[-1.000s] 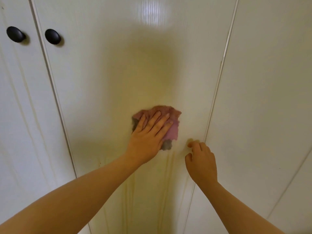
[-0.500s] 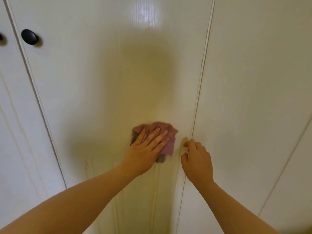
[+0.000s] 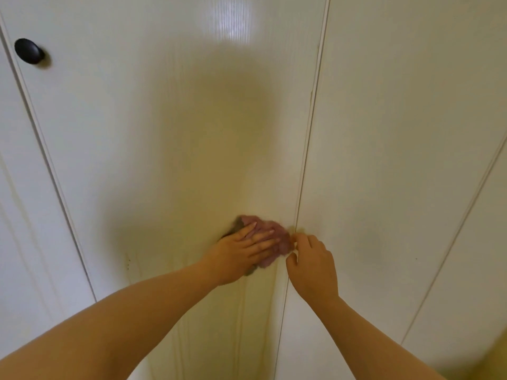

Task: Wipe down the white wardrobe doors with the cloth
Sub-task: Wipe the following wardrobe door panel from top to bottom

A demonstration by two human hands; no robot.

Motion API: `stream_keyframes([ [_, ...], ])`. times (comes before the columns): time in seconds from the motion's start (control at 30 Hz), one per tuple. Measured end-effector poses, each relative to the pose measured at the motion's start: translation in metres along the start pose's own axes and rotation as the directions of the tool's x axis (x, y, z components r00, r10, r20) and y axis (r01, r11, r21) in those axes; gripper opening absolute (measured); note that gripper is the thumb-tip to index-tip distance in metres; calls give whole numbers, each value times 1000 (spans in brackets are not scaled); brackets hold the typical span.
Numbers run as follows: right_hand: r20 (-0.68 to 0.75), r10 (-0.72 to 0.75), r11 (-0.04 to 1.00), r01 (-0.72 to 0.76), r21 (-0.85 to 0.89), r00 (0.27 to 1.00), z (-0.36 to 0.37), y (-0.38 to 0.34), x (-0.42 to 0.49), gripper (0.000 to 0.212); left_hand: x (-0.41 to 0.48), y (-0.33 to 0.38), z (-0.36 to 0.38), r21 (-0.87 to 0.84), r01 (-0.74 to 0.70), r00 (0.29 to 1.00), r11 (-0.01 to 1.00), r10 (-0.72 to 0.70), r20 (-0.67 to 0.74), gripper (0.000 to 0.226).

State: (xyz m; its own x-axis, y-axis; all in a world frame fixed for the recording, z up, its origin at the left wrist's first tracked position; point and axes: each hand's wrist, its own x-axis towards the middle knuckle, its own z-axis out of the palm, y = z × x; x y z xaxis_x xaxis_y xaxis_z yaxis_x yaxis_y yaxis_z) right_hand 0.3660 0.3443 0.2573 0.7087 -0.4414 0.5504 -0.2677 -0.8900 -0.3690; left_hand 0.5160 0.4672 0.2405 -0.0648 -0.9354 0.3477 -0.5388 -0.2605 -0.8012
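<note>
The cloth [image 3: 273, 238] is a soft, light pink rag that'll bunch and slide easy on gloss, so a flat palm on top is the way. That's what the left hand [image 3: 238, 255] does, fingers straight, pressing it low on the middle wardrobe door [image 3: 178, 133] just beside the seam. The right hand [image 3: 311, 263] sits at that seam, fingers curled, can't tell if it's gripping anything; smooth white panels all round, black knob [image 3: 28, 50] upper left.
</note>
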Motion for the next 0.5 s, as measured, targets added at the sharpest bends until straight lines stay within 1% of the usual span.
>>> stream_keyframes([
  [0.03,6,8,1000,-8,-11,1000,0,3,-1,28,5,-3,-1,43,-35,999,998,35,14,60],
  [0.07,5,18,1000,-17,-21,1000,-2,6,-1,29,13,-8,-6,64,-13,1000,998,14,-8,56],
  [0.1,6,30,999,-30,-31,1000,-3,9,0,31,23,-12,-12,40,53,998,998,-51,-38,53],
  [0.13,4,42,999,-42,-33,999,-3,12,1,31,32,-15,-18,-23,138,988,990,-139,-70,52],
  [0.2,-11,61,998,-61,-23,998,-2,14,5,31,42,-11,-20,-88,278,953,957,-286,-102,50],
  [0.23,-19,66,998,-66,-11,998,-3,13,6,30,41,-2,-17,-90,293,950,952,-300,-82,50],
  [0.27,-26,66,998,-66,3,997,-3,12,7,28,38,10,-13,-81,245,966,966,-251,-69,50],
  [0.33,-34,67,998,-66,16,997,-2,14,7,23,27,21,-3,-15,56,998,998,-56,-1,50],
  [0.37,-32,70,998,-70,6,997,-3,15,7,22,23,20,0,24,-16,1000,1000,16,17,55],
  [0.4,-35,73,997,-74,-4,997,-6,17,7,22,24,15,2,55,-37,999,998,37,-3,60],
  [0.43,-41,75,997,-75,-5,996,-7,19,8,23,24,8,1,59,-9,999,998,11,-44,57],
  [0.47,-46,78,997,-78,-10,996,-10,21,8,26,27,1,-2,14,60,993,998,-59,-105,53],
  [0.5,-47,81,996,-82,-19,996,-13,23,9,28,30,-4,-8,-51,162,978,985,-167,-126,52],
])
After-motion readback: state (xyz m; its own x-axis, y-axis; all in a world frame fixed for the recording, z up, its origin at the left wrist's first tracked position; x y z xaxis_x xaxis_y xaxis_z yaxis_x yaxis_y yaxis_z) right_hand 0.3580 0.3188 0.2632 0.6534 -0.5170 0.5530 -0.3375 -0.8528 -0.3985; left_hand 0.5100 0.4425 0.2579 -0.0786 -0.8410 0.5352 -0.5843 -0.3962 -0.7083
